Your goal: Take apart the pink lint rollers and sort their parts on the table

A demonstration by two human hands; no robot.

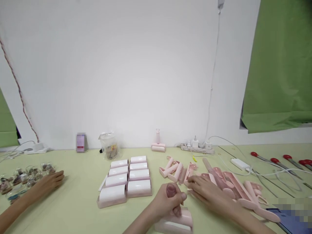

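At the front edge of the table, my left hand [165,203] is closed around the upright pink handle [171,189] of a lint roller. Below the fist lies its pink and white roller head [174,224], partly cut off by the frame. Beside it, my right hand [206,191] rests with fingers stretched over the near side of a pile of pink plastic handles and covers [230,182]. Its fingertips touch or nearly touch the parts; the palm side is hidden. To the left stand two columns of white sticky-paper rolls [138,188] in pink holders.
Another person's hand [52,180] is at the far left beside small glass domes [23,178]. By the wall are an assembled lint roller [158,144], a plastic bag [109,148] and a power strip [197,148]. Red-topped tools [275,161] and cables lie right.
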